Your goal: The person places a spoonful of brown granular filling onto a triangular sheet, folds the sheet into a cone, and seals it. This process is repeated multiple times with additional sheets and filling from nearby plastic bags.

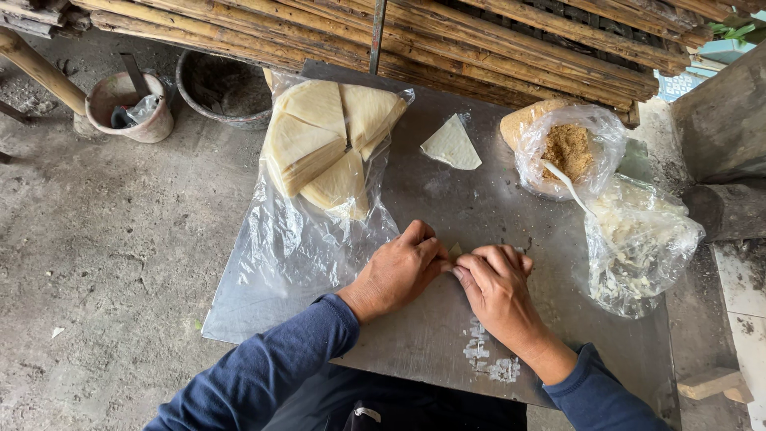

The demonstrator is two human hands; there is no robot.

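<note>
Both hands meet at the centre of a grey metal tabletop (447,335), folding a small pastry wrapper (455,251) pinched between them. The left hand (399,267) and the right hand (496,283) each have their grip closed on the wrapper, fingertips pressed together over it, so only a pale sliver shows between the thumbs. At eleven o'clock from the hands, a clear plastic bag (295,231) holds stacks of triangular wrappers (327,140); a single loose triangle (452,144) lies at twelve. At one o'clock an open bag of brown crumbly filling (568,148) carries a white spoon (565,182), and at three sits a bag of pale shredded filling (638,239). The folding step appears under way; sealing the edges likely calls for firm, even pressure along the seam without splitting the thin sheet.
</note>
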